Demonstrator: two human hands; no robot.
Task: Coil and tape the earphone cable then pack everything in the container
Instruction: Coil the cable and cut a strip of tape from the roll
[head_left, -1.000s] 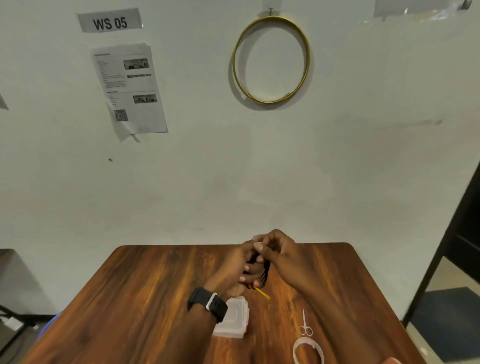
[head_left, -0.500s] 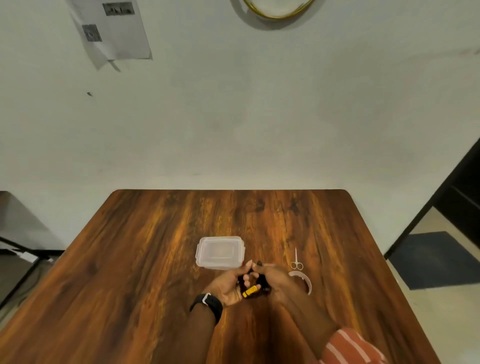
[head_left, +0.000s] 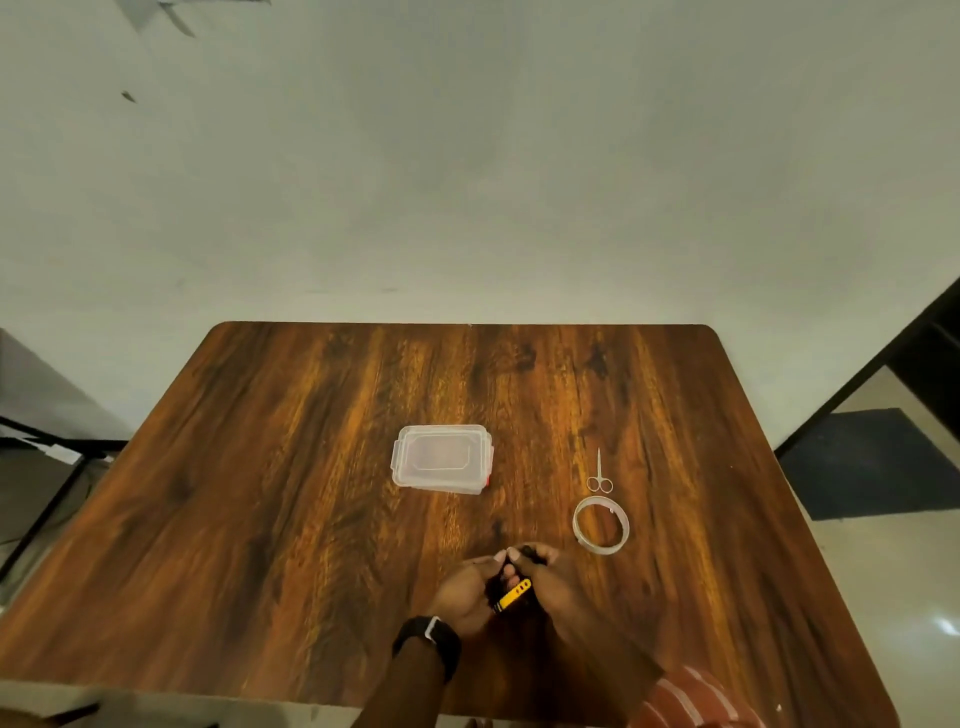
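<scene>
From the head camera I saw both hands drawn close together over the near part of the wooden worktop (head_left: 311, 493), fingertips almost meeting. The left hand (head_left: 470, 592) was curled, palm turned inward, and the right hand (head_left: 553, 584) was closed in toward it from the other side. Between them I made out the earphone cable (head_left: 532, 553) as a small dark bundle, pinched by the fingers of both hands; I could not tell how neatly it was coiled, since the fingers hid most of it. A short yellow piece (head_left: 513, 596) with dark marks stuck out below the bundle, lying slantwise between the palms. A black watch (head_left: 430, 638) sat on the left wrist, and a striped sleeve (head_left: 691, 699) showed at the right arm near the bottom edge.

Beyond the hands, toward the middle of the worktop, the clear plastic container (head_left: 441, 463) lay with its lid on, well apart from them. To the right of it I saw small scissors (head_left: 599, 475), points away from me, and just nearer than those a roll of tape (head_left: 601, 525) lying flat, close to the right hand but not touching it. A pale wall (head_left: 467, 156) rose behind the worktop.
</scene>
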